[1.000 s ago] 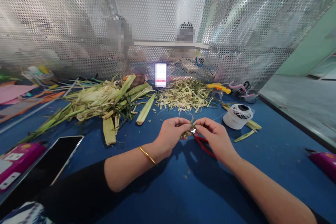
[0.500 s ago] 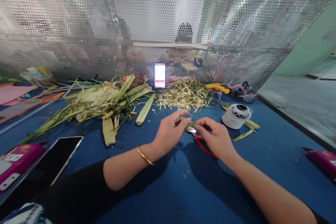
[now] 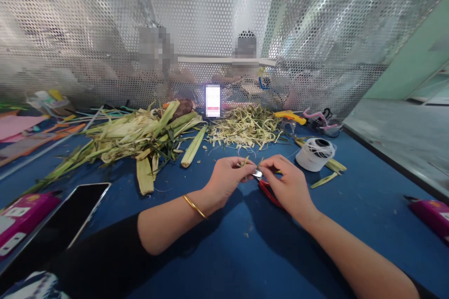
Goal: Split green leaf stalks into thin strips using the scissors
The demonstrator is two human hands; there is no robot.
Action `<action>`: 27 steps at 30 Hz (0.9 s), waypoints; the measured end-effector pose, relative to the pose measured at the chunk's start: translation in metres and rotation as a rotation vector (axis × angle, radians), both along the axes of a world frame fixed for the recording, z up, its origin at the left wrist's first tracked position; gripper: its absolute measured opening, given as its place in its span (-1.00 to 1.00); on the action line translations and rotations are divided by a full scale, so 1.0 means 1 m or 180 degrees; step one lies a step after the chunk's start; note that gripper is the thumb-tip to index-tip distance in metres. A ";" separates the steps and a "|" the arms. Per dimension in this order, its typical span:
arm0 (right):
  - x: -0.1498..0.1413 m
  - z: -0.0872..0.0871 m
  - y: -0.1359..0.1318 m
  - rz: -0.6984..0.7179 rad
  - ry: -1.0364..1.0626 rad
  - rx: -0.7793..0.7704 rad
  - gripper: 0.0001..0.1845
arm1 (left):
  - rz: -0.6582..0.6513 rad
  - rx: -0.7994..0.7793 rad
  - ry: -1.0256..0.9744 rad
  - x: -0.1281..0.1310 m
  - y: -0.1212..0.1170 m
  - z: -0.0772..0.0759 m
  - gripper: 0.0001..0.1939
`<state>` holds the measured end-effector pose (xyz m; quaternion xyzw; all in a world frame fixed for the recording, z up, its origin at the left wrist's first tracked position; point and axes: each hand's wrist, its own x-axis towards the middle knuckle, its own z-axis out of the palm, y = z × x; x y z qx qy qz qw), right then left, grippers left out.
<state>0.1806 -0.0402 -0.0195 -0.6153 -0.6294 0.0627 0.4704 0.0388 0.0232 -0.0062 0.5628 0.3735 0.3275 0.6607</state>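
My left hand [image 3: 226, 180] is closed in a pinch on a thin pale-green strip of husk [image 3: 246, 160], its end poking up above the fingertips. Close beside it, my right hand [image 3: 287, 184] pinches too, with a small green bit of husk showing at its fingertips; whether both hold one piece is hard to tell. Red-handled scissors [image 3: 267, 192] are under the fingers, the metal part between the two hands and the handles partly covered by my right hand. A spool of white thread [image 3: 310, 156] stands to the right, and a fine thread runs across the table behind my hands.
Behind my hands lie a heap of shredded husk [image 3: 245, 128] and, leftward, a pile of whole husks [image 3: 140, 133]. A phone [image 3: 59, 229] is at the left near a magenta packet [image 3: 28, 219]. A yellow-handled tool [image 3: 290, 117] sits by the perforated screen [image 3: 210, 14]; people show behind it.
My left hand's raised fingers have come down into a pinch, and the husk strip now pokes up from them. My right hand has shifted only slightly.
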 end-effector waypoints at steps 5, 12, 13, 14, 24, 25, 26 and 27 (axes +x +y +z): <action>-0.001 0.006 0.001 0.0062 0.1248 -0.0866 -0.76 | -0.0075 0.1540 0.0634 -0.002 0.004 -0.003 -0.91; 0.000 0.011 0.003 0.0643 0.2361 -0.1495 -0.70 | -0.0482 0.0788 0.0392 -0.003 0.011 -0.002 -0.92; 0.000 0.011 0.003 0.0583 0.2159 -0.1433 -0.69 | -0.0512 0.0570 0.0360 -0.002 0.013 -0.003 -0.92; 0.000 0.011 0.003 0.0548 0.1997 -0.1392 -0.69 | -0.0527 0.0506 0.0386 -0.002 0.014 -0.003 -0.92; -0.001 0.008 0.003 0.0364 0.1733 -0.1098 -0.70 | -0.0487 -0.0315 -0.0034 -0.006 0.013 0.006 -0.73; -0.002 0.007 0.003 0.0342 0.1698 -0.1059 -0.70 | -0.0447 -0.0441 -0.0078 -0.006 0.012 0.005 -0.72; -0.002 0.006 0.003 0.0337 0.1657 -0.1046 -0.71 | -0.0413 -0.0523 -0.0105 -0.005 0.010 0.004 -0.73; -0.003 0.005 0.003 0.0347 0.1607 -0.1061 -0.71 | -0.0361 -0.0566 -0.0117 -0.005 0.009 0.002 -0.74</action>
